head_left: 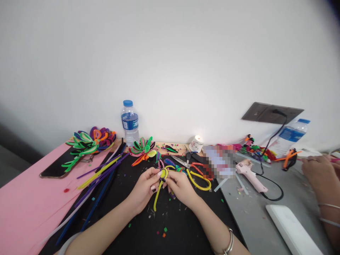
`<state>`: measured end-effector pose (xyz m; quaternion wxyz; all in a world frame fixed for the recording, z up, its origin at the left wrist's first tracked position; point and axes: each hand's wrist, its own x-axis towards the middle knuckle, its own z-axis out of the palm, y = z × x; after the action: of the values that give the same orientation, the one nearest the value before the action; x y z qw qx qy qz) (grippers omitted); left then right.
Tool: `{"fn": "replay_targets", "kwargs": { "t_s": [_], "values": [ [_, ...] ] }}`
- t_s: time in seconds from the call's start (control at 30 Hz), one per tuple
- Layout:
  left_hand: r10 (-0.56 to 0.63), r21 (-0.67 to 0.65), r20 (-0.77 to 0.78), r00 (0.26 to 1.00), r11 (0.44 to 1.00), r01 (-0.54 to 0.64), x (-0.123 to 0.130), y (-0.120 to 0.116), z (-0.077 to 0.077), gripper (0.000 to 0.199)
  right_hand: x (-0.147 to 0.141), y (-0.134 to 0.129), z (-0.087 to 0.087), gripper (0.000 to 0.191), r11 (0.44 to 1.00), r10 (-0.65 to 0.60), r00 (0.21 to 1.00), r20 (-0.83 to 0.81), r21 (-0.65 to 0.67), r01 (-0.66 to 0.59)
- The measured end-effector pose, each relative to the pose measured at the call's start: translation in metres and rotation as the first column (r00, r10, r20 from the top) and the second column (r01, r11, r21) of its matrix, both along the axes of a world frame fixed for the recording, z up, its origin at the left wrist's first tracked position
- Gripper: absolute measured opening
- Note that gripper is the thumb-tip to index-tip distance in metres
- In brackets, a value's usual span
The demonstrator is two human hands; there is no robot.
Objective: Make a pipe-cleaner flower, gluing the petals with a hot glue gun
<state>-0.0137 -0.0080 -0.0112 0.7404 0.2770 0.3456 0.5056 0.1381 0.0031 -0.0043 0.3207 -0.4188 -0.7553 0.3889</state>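
Observation:
Between my two hands, over the black mat (138, 233), is a yellow pipe cleaner (156, 200) bent into a small loop, its free end hanging down. My left hand (147, 184) pinches the loop from the left with thumb and forefinger. From the right, my right hand (180, 186) closes its fingers on the same piece. Scissors with yellow and orange handles (200, 182) lie just beyond my right hand. A flower of green, pink and orange pipe cleaners (143, 148) rests behind my left hand. Small purple and blue pipe cleaner pieces (170, 163) lie just past my fingers.
Loose pipe cleaners (102, 170), a phone (57, 166) and a bigger pipe cleaner bunch (92, 141) lie left. A water bottle (130, 124) stands by the wall. Right are a corded pink glue gun (251, 177), a white case (292, 226) and another person's hand (318, 173).

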Motion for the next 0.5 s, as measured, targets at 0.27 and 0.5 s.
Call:
{"fn": "replay_targets", "kwargs": {
  "t_s": [0.27, 0.5],
  "values": [
    [0.014, -0.004, -0.003, 1.000, 1.000, -0.014, -0.0006, 0.0010, -0.0019, 0.014, 0.0003, 0.0002, -0.0003, 0.022, 1.000, -0.004, 1.000, 0.000, -0.002, 0.004],
    [0.019, -0.003, -0.003, 1.000, 1.000, -0.019, 0.0002, 0.0011, 0.0001, 0.014, -0.0005, 0.0007, -0.0023, 0.022, 1.000, 0.003, 1.000, -0.009, -0.002, -0.003]
  ]
}}
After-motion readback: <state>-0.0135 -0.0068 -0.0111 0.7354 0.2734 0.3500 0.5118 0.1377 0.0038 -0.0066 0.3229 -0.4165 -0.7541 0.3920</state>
